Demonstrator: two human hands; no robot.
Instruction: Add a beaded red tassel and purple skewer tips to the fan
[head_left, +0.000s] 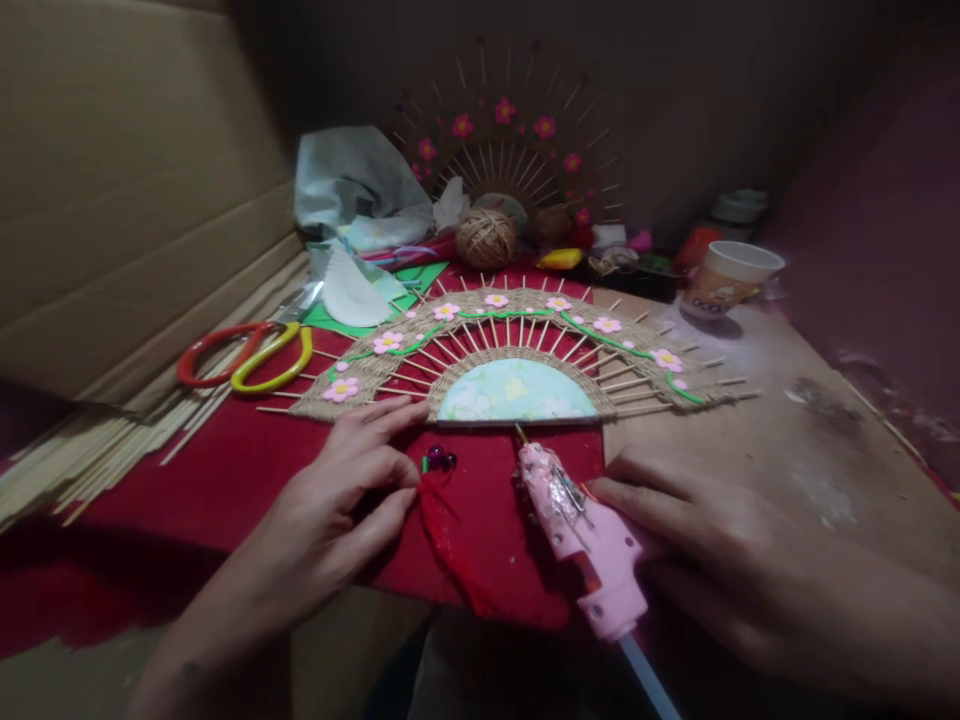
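A woven fan (517, 330) with thin sticks, pink flowers, a green line and a pale blue half-round centre lies flat on the red cloth. My right hand (697, 530) is closed around a pink glue gun (592, 545), whose tip is at the fan's straight lower edge. My left hand (367, 480) rests at the fan's lower left edge, thumb and forefinger pinched beside a red tassel (446, 535). Dark beads (441, 459) sit at the tassel's top. The fingertips seem to hold its upper end.
Scissors with red and yellow handles (274, 360) lie at the left, near wooden strips (150, 440). Behind the fan are a twine ball (486, 238), a plastic bag (352, 180) and another flowered fan (505, 112). A paper cup (727, 280) stands at the right.
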